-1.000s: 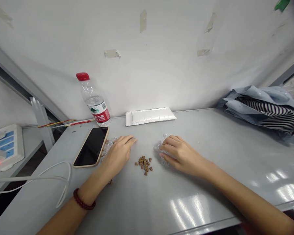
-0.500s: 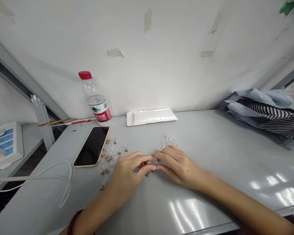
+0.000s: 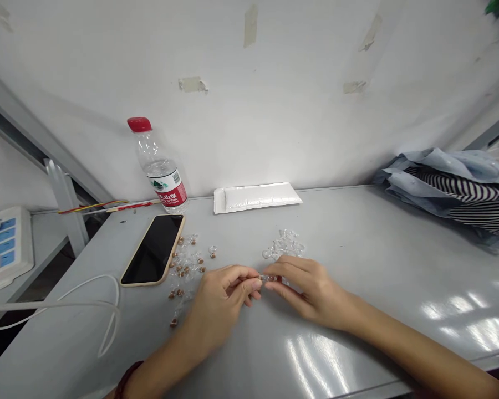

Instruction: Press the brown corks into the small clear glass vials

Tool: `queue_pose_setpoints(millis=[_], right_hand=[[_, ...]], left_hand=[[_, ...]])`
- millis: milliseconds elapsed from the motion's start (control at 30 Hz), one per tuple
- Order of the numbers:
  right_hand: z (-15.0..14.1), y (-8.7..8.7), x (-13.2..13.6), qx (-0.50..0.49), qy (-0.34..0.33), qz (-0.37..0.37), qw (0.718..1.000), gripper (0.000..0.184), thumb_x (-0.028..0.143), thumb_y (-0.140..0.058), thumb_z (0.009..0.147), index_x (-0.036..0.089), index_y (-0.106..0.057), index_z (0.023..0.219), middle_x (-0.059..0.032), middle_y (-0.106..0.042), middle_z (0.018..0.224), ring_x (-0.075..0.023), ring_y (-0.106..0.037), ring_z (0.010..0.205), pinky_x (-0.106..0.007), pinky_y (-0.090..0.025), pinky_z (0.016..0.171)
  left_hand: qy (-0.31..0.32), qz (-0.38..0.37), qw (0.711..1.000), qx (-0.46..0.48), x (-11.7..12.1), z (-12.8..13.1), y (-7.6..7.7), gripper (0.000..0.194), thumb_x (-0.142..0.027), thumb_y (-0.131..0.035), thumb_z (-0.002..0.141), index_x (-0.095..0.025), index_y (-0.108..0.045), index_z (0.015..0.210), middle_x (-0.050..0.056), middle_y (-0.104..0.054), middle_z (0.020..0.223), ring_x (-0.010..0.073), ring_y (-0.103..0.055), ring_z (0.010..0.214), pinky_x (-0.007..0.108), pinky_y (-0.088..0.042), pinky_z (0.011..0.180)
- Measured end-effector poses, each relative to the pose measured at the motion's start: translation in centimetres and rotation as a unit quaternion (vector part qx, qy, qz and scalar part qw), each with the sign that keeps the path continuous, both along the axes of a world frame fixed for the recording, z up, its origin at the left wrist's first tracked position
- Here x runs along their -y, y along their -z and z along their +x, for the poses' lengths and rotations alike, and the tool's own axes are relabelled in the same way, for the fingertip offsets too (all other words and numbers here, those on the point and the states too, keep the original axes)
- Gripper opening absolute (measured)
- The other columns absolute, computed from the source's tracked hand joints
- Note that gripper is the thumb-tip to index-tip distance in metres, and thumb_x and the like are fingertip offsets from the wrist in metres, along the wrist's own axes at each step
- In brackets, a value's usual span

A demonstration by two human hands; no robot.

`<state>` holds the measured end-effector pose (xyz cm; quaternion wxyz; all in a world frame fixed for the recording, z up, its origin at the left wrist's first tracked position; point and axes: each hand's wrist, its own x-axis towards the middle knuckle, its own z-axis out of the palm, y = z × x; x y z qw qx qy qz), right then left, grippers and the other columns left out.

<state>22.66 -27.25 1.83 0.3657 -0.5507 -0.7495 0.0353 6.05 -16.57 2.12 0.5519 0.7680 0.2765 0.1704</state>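
My left hand (image 3: 227, 293) is closed in a pinch at the cork end of a tiny clear glass bottle (image 3: 269, 278). From the other side, the thumb and fingers of my right hand (image 3: 305, 288) close on its glass body. The cork itself is mostly covered by fingertips. Left of my left hand lie several small corked bottles (image 3: 185, 270), their brown corks pointing various ways. One corked bottle (image 3: 213, 252) rests a little apart from them. Just beyond my right hand is a heap of small clear glass bottles (image 3: 283, 244) with no corks visible.
A phone (image 3: 153, 249) lies left of the corked bottles, with a water bottle (image 3: 164, 177) behind it. Against the wall is a silvery-white packet (image 3: 258, 198). A bag with striped cloth (image 3: 461, 188) sits far right; white cables (image 3: 112, 299) and a power strip (image 3: 8, 244) are left.
Both hands have shifted slightly right with the small bottle between them. The fingers of my left hand have curled under, and the corks seen below the hands are now hidden.
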Motion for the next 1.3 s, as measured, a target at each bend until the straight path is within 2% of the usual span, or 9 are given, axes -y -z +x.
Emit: queue_pose_setpoints(millis=[100,200,300,467,633,767,1033,1167,1300], right_hand=[[0.7,-0.2,-0.1,-0.014,0.009,-0.015,1.0,0.016,0.02,-0.048,0.094,0.013,-0.062,0.098,-0.0055,-0.063,0.074,-0.014,-0.056,0.064,-0.027,-0.047,0.059],[1.6,-0.5,-0.3,0.02,0.041,-0.043,0.998,0.018,0.021,-0.047,0.094,0.012,-0.063,0.095,-0.0057,-0.06,0.073,-0.015,-0.054,0.065,-0.028,-0.045,0.06],[2.2,-0.8,-0.6,0.085,0.071,-0.09,0.99,0.019,0.019,-0.046,0.093,0.013,-0.064,0.095,-0.0081,-0.059,0.079,-0.0179,-0.053,0.073,-0.032,-0.045,0.066],[2.7,-0.9,-0.7,0.123,0.092,-0.148,0.977,0.018,0.016,-0.046,0.09,0.014,-0.064,0.094,-0.0102,-0.056,0.087,-0.0208,-0.05,0.082,-0.036,-0.045,0.074],[2.6,-0.7,-0.5,0.118,0.105,-0.135,0.978,0.017,0.015,-0.046,0.089,0.015,-0.063,0.093,-0.0106,-0.056,0.089,-0.0211,-0.049,0.08,-0.037,-0.044,0.073],[2.2,-0.6,-0.4,0.104,0.101,-0.099,0.984,0.017,0.014,-0.047,0.089,0.016,-0.062,0.096,-0.0099,-0.057,0.091,-0.0202,-0.05,0.08,-0.036,-0.044,0.072],[1.8,-0.2,-0.5,0.119,0.078,-0.075,0.987,0.019,0.015,-0.044,0.091,0.016,-0.063,0.096,-0.0098,-0.059,0.09,-0.0204,-0.053,0.082,-0.036,-0.043,0.075],[1.6,-0.2,-0.5,0.113,0.073,-0.056,0.989,0.02,0.016,-0.044,0.092,0.015,-0.062,0.097,-0.0101,-0.061,0.089,-0.0206,-0.054,0.082,-0.036,-0.043,0.074],[1.0,-0.5,-0.3,0.095,0.051,-0.019,0.994,0.02,0.023,-0.046,0.096,0.013,-0.059,0.107,-0.0106,-0.064,0.091,-0.0208,-0.056,0.085,-0.036,-0.046,0.077]], left_hand=[[0.003,0.118,0.993,-0.012,-0.6,0.0,0.2,0.02,-0.024,-0.05,0.087,-0.02,-0.066,0.076,0.0,-0.067,0.065,0.0133,-0.06,0.057,0.025,-0.05,0.056],[0.035,0.258,0.965,-0.008,-1.4,-0.1,0.3,0.017,-0.021,-0.051,0.087,-0.02,-0.065,0.078,0.001,-0.069,0.075,0.0163,-0.06,0.07,0.028,-0.05,0.065],[0.053,0.319,0.946,-0.025,-2.5,-0.5,0.2,0.014,-0.021,-0.053,0.085,-0.021,-0.067,0.086,0.002,-0.07,0.087,0.0194,-0.06,0.082,0.031,-0.051,0.07],[-0.019,0.367,0.924,-0.107,-5.5,-2.6,-0.7,0.016,-0.03,-0.056,0.083,-0.022,-0.068,0.089,0.002,-0.071,0.084,0.0214,-0.062,0.074,0.033,-0.051,0.065],[-0.105,0.457,0.87,-0.153,-7.7,-3.9,-0.4,0.025,-0.034,-0.053,0.083,-0.019,-0.068,0.096,0.007,-0.07,0.089,0.0282,-0.06,0.086,0.038,-0.05,0.071],[-0.063,0.481,0.859,-0.164,-7.1,-3.1,0.9,0.021,-0.031,-0.054,0.084,-0.018,-0.068,0.093,0.009,-0.069,0.096,0.0283,-0.056,0.092,0.039,-0.049,0.078],[-0.04,0.503,0.85,-0.151,-6.7,-1.7,2.9,0.022,-0.017,-0.046,0.087,-0.014,-0.067,0.089,0.011,-0.068,0.082,0.0287,-0.056,0.086,0.043,-0.048,0.076],[-0.041,0.483,0.872,-0.075,-5.7,-1.4,2.2,0.022,-0.017,-0.045,0.089,-0.015,-0.067,0.09,0.009,-0.069,0.084,0.025,-0.058,0.083,0.04,-0.05,0.076],[0.005,0.376,0.927,0.009,-3.1,-0.9,0.4,0.02,-0.019,-0.047,0.091,-0.021,-0.066,0.097,0.004,-0.07,0.091,0.0192,-0.062,0.085,0.031,-0.052,0.072]])
